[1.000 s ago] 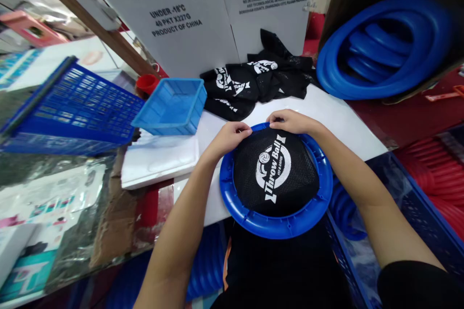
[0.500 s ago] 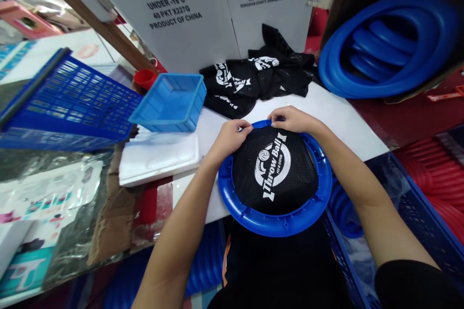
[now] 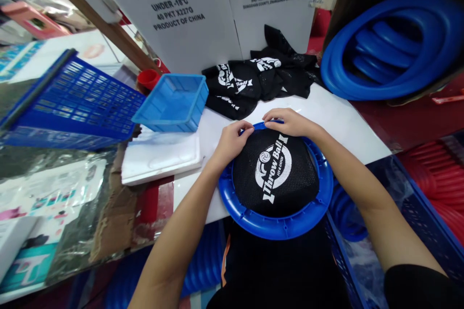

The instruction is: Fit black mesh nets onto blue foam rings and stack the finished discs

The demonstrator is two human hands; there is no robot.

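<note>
A blue plastic ring [image 3: 277, 229] lies partly over the near edge of the white tabletop [image 3: 348, 130]. Inside it sits a black mesh cloth [image 3: 297, 188] printed "Throw Ball" in white. My left hand [image 3: 235, 141] pinches the mesh cloth's edge at the ring's far left. Just to its right, my right hand [image 3: 286, 121] is closed on the cloth's far edge against the rim, thumb and fingers together. Behind both hands lies a heap of black printed mesh cloths [image 3: 246, 82].
A light-blue tray [image 3: 174, 101] rests on white foam [image 3: 159, 159] at left, beside a blue basket [image 3: 79, 101] and a red cup [image 3: 148, 78]. Blue rings [image 3: 391, 48] fill a carton at right. A white carton [image 3: 188, 43] stands behind. Red rings [image 3: 438, 178] lie lower right.
My right hand has shifted slightly left along the rim, nearer my left hand, its fingers lying more over the cloth. The left hand keeps its place on the ring.
</note>
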